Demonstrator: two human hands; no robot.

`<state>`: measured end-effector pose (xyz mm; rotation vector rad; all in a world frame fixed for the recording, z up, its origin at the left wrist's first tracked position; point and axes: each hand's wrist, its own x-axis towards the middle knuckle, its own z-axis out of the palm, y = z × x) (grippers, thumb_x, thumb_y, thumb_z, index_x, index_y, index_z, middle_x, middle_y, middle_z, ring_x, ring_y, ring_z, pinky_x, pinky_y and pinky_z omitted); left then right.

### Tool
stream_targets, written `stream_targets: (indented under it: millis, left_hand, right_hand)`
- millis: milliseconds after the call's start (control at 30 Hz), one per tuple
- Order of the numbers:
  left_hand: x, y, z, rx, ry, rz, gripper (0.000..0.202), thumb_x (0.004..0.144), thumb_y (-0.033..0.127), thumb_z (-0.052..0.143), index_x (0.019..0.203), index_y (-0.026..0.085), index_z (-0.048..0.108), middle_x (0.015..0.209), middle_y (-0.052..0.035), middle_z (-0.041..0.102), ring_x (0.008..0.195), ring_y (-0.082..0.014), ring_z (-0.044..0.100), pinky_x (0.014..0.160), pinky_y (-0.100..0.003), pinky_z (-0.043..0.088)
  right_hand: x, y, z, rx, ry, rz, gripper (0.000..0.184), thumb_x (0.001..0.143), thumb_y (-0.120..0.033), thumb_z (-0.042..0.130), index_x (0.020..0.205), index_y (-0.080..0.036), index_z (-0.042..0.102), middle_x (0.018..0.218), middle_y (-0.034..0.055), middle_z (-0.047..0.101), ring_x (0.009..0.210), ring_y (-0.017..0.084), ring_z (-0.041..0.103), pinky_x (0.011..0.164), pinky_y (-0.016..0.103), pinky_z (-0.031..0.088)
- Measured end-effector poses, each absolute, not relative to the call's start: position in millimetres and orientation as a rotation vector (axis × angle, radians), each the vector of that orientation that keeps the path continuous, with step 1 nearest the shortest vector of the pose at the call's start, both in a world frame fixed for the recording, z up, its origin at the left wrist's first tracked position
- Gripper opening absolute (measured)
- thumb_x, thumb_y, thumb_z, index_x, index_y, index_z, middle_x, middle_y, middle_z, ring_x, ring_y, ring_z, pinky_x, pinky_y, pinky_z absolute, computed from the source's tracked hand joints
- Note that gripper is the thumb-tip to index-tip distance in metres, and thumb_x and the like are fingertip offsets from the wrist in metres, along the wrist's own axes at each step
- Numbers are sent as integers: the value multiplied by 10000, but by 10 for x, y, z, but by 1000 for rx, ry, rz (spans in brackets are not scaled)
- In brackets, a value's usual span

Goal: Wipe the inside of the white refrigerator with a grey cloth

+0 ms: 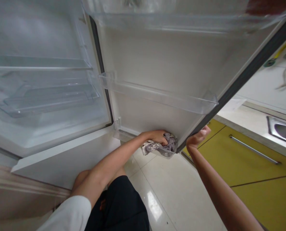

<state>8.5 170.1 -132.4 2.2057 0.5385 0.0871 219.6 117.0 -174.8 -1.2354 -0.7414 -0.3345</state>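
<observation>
My left hand [157,137] is closed on a crumpled grey patterned cloth [172,142]. It presses the cloth into the right end of the lowest clear door bin [125,135], and part of the cloth hangs over the bin's front. At the lower outer edge of the open refrigerator door [157,54], my right hand [198,137] is wrapped round the rim, with its fingers partly hidden behind the door. A clear middle door bin [162,94] spans the panel above both hands.
On the left, the refrigerator interior [48,125] shows a glass shelf [39,62] and a clear tray [48,99]. To the right are yellow cabinets [260,192] with a metal handle [255,149], a pale counter [248,122] and a steel sink [282,128]. Light floor tiles [176,189] lie below.
</observation>
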Motion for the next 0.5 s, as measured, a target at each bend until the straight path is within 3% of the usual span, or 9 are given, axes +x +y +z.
stream_targets:
  millis: [133, 500]
  left_hand:
    - [238, 1619, -1323, 2176, 486, 87, 112, 581, 190, 609, 629, 207, 509, 608, 53, 491, 576, -115, 453, 487, -262, 321]
    - [-60, 1953, -1381, 2297, 609, -142, 73, 545, 164, 620, 603, 208, 618, 578, 49, 589, 598, -157, 532, 585, -277, 421]
  right_hand:
    - [2187, 1182, -1732, -1236, -732, -342, 433, 936, -587, 241, 978, -210, 451, 914, 21, 480, 894, 214, 490, 837, 395, 411]
    - [2213, 1153, -1719, -1287, -770, -348, 399, 944, -562, 206, 956, -223, 417, 903, 37, 466, 885, 214, 484, 832, 405, 435]
